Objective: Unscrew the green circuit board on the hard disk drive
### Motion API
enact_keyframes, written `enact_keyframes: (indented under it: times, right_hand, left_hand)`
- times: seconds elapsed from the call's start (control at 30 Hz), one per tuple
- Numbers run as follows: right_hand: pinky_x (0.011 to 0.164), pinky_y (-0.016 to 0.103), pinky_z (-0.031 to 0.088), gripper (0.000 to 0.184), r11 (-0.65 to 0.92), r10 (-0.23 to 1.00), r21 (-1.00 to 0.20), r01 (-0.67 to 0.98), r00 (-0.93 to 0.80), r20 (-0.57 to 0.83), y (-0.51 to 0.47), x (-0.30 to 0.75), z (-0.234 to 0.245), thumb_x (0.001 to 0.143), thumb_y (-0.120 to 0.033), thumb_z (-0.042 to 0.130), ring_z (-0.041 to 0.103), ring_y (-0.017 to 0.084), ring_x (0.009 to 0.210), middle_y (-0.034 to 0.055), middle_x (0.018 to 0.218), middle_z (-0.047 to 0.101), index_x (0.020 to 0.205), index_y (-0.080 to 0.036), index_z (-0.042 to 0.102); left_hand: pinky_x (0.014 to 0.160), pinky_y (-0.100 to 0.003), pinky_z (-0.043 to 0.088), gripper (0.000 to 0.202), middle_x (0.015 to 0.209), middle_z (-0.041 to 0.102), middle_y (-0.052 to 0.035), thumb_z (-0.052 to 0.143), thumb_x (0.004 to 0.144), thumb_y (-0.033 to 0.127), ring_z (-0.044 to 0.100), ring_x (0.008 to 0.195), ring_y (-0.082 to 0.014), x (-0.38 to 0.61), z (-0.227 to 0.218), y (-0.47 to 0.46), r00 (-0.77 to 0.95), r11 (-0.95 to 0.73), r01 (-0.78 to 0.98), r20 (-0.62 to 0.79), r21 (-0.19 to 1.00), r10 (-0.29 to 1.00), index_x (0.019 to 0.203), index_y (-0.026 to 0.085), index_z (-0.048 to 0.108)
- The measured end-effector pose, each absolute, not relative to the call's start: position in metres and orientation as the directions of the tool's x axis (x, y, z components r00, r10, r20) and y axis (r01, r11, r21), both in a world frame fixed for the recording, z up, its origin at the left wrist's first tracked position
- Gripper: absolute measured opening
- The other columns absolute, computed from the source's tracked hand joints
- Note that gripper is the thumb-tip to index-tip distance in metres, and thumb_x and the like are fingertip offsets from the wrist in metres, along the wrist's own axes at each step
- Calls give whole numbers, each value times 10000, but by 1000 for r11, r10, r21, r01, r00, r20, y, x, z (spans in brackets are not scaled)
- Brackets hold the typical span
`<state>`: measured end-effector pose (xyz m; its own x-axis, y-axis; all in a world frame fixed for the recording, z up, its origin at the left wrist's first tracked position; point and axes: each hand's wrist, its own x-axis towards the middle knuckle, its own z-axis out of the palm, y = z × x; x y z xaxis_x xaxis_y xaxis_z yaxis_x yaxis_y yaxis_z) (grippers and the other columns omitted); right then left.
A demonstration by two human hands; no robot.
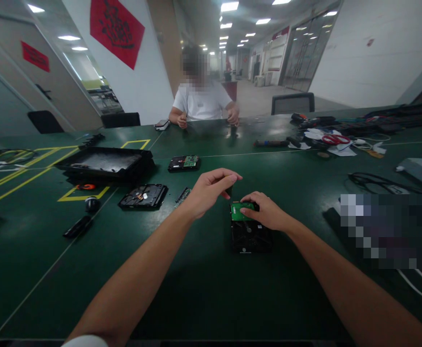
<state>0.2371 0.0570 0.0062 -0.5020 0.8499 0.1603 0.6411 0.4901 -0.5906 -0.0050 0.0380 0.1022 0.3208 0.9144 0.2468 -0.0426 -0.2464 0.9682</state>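
Note:
A black hard drive [251, 236] lies on the green table just ahead of me, with a green circuit board [237, 212] at its far end. My right hand [265, 212] grips that far end from the right, thumb on the board and fingers over the back edge. Above and to the left of the drive is my left hand [214, 189], raised off the table. Its thumb and fingertips are pinched together; whatever is between them is too small to make out.
Left of my hands lie another hard drive [143, 196], small metal parts [183, 196] and a black tray [105, 161]. A drive with a green board [183, 163] sits farther back. Across the table sits a person [203, 103]. Tools, red scissors [335, 139] and cables occupy the right.

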Motion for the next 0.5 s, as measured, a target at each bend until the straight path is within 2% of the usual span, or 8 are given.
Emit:
enact_keyframes:
  times: [0.2, 0.37, 0.5]
  right_hand:
    - [997, 500, 493, 304, 490, 851, -594, 637, -499, 167, 57, 237, 6, 989, -439, 693, 629, 310, 1153, 102, 1223, 706, 1235, -261, 708]
    - [1003, 491, 487, 312, 500, 847, -587, 636, -500, 180, 58, 237, 2, 981, -446, 705, 630, 310, 1156, 104, 1215, 710, 1227, -253, 713]
    - [997, 491, 489, 327, 512, 839, -585, 629, -512, 185, 60, 238, 1, 988, -459, 696, 631, 304, 1145, 104, 1210, 709, 1235, -245, 711]
  left_hand:
    - [677, -251, 580, 268, 995, 698, -55, 750, 933, 406, 658, 917, -175, -5, 102, 38, 349, -191, -119, 222, 974, 910, 1099, 195, 756]
    - [704, -298, 621, 262, 988, 717, -67, 775, 908, 383, 682, 957, -200, -3, 104, 36, 336, -113, -194, 174, 974, 925, 1037, 179, 672]
    - [683, -286, 608, 239, 1034, 721, -89, 764, 906, 378, 671, 991, -215, -2, 105, 36, 302, -119, -182, 170, 976, 938, 978, 172, 666]
